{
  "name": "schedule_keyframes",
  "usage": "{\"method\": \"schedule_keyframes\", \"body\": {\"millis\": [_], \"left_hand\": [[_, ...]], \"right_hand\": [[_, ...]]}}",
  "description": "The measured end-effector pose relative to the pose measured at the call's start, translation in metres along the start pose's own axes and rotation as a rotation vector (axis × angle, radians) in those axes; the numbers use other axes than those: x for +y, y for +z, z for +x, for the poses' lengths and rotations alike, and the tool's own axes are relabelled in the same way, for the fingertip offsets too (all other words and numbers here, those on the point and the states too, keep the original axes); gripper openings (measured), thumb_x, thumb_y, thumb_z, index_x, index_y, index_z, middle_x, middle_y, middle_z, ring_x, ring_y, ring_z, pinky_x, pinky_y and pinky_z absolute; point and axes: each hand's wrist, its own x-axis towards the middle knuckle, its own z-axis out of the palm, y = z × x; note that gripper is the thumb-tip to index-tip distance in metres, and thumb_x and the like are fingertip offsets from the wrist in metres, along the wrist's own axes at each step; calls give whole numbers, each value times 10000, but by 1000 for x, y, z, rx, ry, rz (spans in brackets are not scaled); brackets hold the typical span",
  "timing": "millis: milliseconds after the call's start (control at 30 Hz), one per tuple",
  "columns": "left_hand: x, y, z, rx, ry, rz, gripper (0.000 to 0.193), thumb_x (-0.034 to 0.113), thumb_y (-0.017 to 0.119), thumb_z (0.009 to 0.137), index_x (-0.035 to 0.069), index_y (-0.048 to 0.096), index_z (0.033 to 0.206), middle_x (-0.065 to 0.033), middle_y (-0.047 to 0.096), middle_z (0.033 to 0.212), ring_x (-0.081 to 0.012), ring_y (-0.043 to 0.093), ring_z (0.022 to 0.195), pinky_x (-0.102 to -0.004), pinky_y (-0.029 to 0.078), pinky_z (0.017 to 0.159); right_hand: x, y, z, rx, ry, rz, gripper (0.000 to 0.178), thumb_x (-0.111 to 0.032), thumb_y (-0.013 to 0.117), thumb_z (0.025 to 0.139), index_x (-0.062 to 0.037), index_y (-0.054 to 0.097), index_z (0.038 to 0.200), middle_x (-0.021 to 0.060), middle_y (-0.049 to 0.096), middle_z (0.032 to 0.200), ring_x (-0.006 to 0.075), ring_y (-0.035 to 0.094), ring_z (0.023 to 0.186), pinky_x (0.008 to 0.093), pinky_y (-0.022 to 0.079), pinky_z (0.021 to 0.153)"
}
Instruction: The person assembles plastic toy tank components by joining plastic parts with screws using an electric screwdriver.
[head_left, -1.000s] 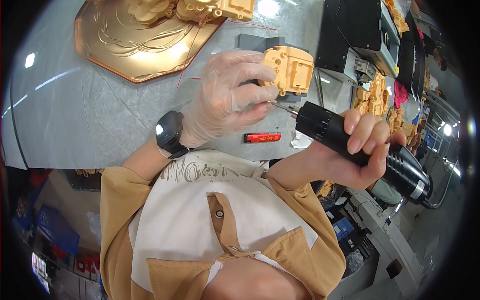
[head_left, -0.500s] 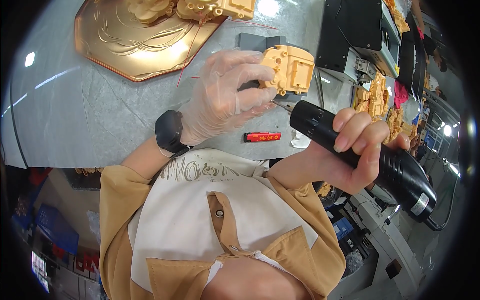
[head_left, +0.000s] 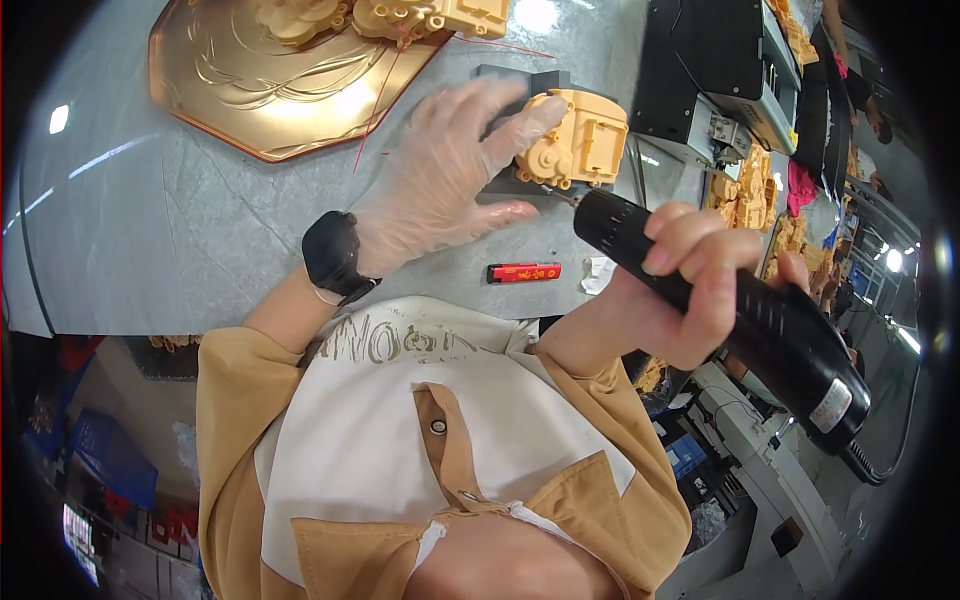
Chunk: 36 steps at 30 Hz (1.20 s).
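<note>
A yellow-orange plastic housing (head_left: pixel 585 138) rests on a dark grey block fixture (head_left: pixel 530 88). Beside its left edge is my left hand (head_left: pixel 450 160), in a clear thin glove, with fingers spread apart. One fingertip overlaps the housing's upper left corner; whether it presses there I cannot tell. Wrapped around a black corded electric screwdriver (head_left: pixel 632 250) are the fingers of my right hand (head_left: pixel 695 275). The screwdriver's bit points at the housing's lower left edge. Exact contact of the tip is too small to make out.
A gold octagonal tray (head_left: pixel 270 110) with several orange parts (head_left: pixel 440 18) stands at the far left. A red lighter (head_left: pixel 524 273) lies near the table's front. Black machines (head_left: pixel 715 70) and more orange parts (head_left: pixel 745 190) are at the right.
My left hand has moved slightly left, its fingers spreading away from the housing's lower left side. The screwdriver has shifted a little up and left, its rear end tipping lower.
</note>
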Motion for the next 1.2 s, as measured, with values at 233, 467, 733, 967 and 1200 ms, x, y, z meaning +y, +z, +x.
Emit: {"method": "schedule_keyframes", "body": {"millis": [233, 467, 733, 967, 1200], "left_hand": [[-6, 6, -1, -72, 12, 73, 849, 237, 780, 566, 157, 371, 1306, -70, 497, 1147, -268, 426, 1131, -448, 353, 929], [-4, 6, -1, -76, 0, 75, 822, 228, 780, 571, 163, 380, 1286, -64, 512, 1132, -260, 431, 1129, -449, 353, 928], [-7, 7, 1, -81, -29, 18, 850, 183, 793, 539, 201, 384, 1283, -29, 535, 1105, -254, 445, 1109, -440, 362, 912], [-11, 5, 3, -69, -21, -51, 840, 168, 776, 545, 212, 397, 1293, -22, 534, 1036, -262, 441, 1056, -434, 360, 887], [-3, 9, 2, -80, -10, 55, 797, 219, 757, 592, 197, 389, 1299, -19, 497, 1125, -245, 426, 1103, -445, 333, 929]], "right_hand": [[7, 8, -5, -11, 33, -239, 437, -57, 472, 763, -122, 342, 1175, 63, 420, 599, 176, 439, 463, 382, 429, 531], [10, 12, -1, -74, 80, -283, 428, 12, 459, 760, -122, 325, 1143, 81, 464, 608, 185, 469, 462, 386, 442, 527], [13, 12, 4, -183, 156, -280, 408, 47, 479, 743, -114, 334, 1089, 85, 473, 614, 192, 477, 456, 386, 450, 517], [10, -13, 7, -307, 87, -260, 495, 85, 533, 737, -97, 315, 1143, 94, 512, 647, 204, 528, 525, 372, 474, 569], [-9, -86, 80, 486, -365, -486, 366, 80, 542, 715, 21, 431, 1059, 61, 474, 511, 143, 470, 412, 292, 458, 466]]}}
